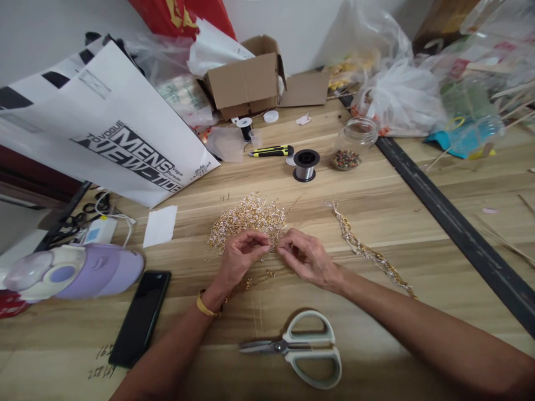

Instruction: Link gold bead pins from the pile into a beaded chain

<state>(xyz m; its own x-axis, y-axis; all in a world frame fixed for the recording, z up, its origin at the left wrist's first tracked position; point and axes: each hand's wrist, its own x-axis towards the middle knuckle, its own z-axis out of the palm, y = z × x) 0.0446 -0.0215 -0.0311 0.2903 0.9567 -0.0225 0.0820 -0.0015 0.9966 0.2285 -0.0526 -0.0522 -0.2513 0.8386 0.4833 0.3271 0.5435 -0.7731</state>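
My left hand (247,252) and my right hand (307,257) meet at the near edge of a heap of small gold and clear beaded pieces (246,216). Thumb and forefinger are pinched on each hand, the fingertips a short gap apart. Whatever lies between them is too small to make out. Below the hands a thin gold beaded strand (270,274) runs across the wooden table. Nearer to me lie white-handled scissors (292,348), blades pointing left. To the right, a bundle of gold and silver bead strands (371,253) stretches out diagonally.
Behind the heap are a wire spool (306,165), a yellow-black utility knife (271,151) and a jar of beads (353,146). A phone (140,317), purple bottle (96,271) and white paper bag (125,122) occupy the left. A cardboard box (244,83) and plastic bags (401,100) line the back.
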